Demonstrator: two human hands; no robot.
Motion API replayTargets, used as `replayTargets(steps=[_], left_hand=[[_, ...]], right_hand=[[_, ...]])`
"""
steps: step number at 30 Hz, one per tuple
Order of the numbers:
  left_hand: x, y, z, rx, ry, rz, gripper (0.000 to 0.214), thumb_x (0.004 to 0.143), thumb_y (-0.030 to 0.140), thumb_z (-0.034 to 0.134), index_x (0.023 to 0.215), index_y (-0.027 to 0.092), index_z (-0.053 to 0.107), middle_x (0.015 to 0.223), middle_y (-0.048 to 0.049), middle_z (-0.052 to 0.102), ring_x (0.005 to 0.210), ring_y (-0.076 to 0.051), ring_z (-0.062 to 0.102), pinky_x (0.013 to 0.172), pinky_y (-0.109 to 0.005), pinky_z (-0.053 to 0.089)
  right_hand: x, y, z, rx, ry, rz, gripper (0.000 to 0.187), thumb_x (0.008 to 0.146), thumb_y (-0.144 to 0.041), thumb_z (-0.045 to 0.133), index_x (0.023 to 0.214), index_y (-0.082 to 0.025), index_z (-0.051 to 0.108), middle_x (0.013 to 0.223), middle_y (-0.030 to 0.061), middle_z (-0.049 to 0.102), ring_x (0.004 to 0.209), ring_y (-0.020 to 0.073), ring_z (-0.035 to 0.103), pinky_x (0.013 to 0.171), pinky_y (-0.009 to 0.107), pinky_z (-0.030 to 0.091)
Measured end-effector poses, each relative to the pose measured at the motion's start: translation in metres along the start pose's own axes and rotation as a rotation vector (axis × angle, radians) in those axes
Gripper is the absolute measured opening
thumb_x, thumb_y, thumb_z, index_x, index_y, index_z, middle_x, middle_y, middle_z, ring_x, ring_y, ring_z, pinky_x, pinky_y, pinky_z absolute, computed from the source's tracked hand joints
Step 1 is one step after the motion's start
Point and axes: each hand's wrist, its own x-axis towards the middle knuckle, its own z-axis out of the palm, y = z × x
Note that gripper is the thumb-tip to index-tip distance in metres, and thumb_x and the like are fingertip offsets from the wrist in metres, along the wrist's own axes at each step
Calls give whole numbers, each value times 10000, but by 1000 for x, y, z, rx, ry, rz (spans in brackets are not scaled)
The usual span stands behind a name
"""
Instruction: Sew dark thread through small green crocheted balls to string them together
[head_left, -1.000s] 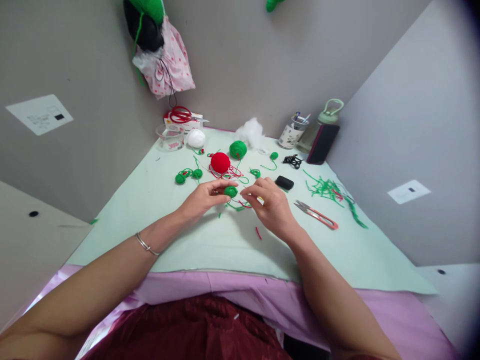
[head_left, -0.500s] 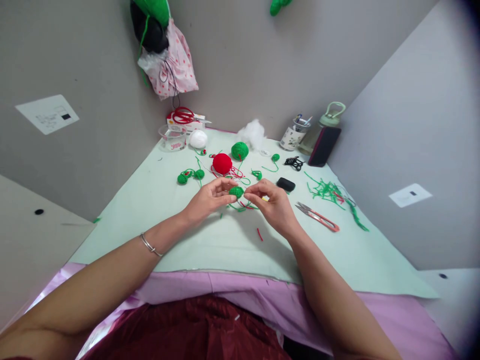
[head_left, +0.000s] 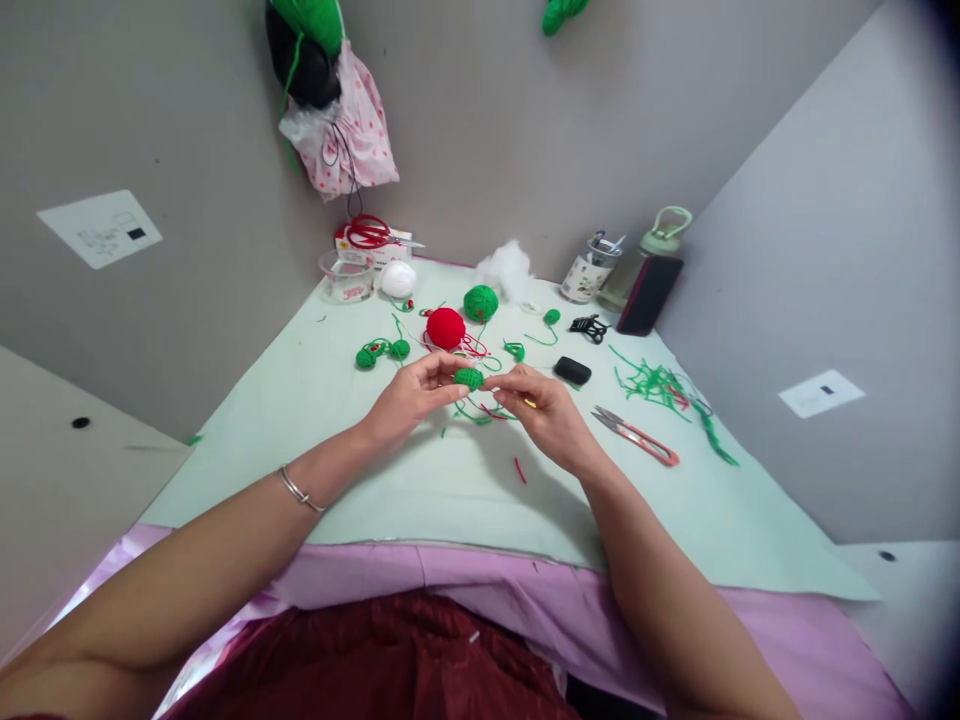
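Along the near edge of the desk (head_left: 450,510), purple cloth (head_left: 517,575) is hanging, and broad pale surface is stretching inward past a red snippet (head_left: 520,470), with snips (head_left: 637,436) lying at the right. Farther in, the left hand (head_left: 409,400) is pinching a small green piece (head_left: 469,378) between thumb and fingers. At its right end, the right hand (head_left: 544,408) is holding thumb and forefinger close; whether they are gripping anything cannot be told. Beyond, a red yarn ball (head_left: 445,328) is sitting before a green yarn ball (head_left: 481,303).
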Motion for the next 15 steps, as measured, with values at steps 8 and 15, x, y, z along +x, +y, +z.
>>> replayTargets(steps=[8, 15], left_hand=[[-1, -1, 4, 7, -3, 26, 340, 721, 297, 840, 1015, 180, 714, 1010, -54, 697, 946, -193, 627, 908, -366, 473], [-4, 0, 8, -37, 9, 57, 338, 719, 304, 852, 1000, 188, 707, 1026, -53, 717, 988, -210, 646, 935, -383, 479]], right_hand=[[1, -3, 6, 243, 40, 151, 138, 829, -314, 697, 833, -187, 644, 701, -5, 588, 637, 135, 511, 598, 282, 415], [2, -8, 11, 337, 63, 179, 194, 793, -354, 732, 800, -185, 636, 692, -7, 584, 618, 125, 487, 572, 272, 392]])
